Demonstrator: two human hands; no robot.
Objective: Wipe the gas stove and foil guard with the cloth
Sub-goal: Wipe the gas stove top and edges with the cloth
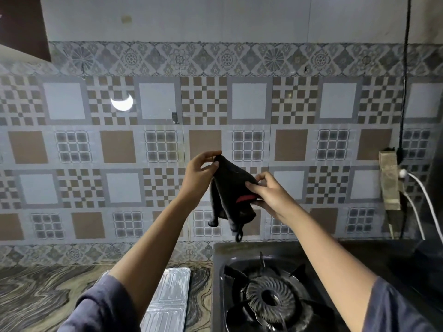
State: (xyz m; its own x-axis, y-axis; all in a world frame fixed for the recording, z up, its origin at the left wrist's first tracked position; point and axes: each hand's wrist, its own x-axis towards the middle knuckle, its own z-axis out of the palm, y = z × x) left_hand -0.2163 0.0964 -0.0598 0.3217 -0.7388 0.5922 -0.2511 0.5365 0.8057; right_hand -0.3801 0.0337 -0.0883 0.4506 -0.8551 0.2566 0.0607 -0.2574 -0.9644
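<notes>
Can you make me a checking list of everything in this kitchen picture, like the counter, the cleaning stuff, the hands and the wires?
Surface: marbled brown countertop, no spills seen.
Job's things: black cloth held up in the air above the gas stove; foil guard lies flat on the counter, left of the stove.
Clutter: nothing seen.
Hands: left hand pinches the cloth's top corner; right hand grips its other side. Both are clear of the stove.
Cables: black cable runs down the wall on the right; white cable plugged in near it.
Surroundings: patterned tile wall behind; dark cabinet corner upper left.
</notes>
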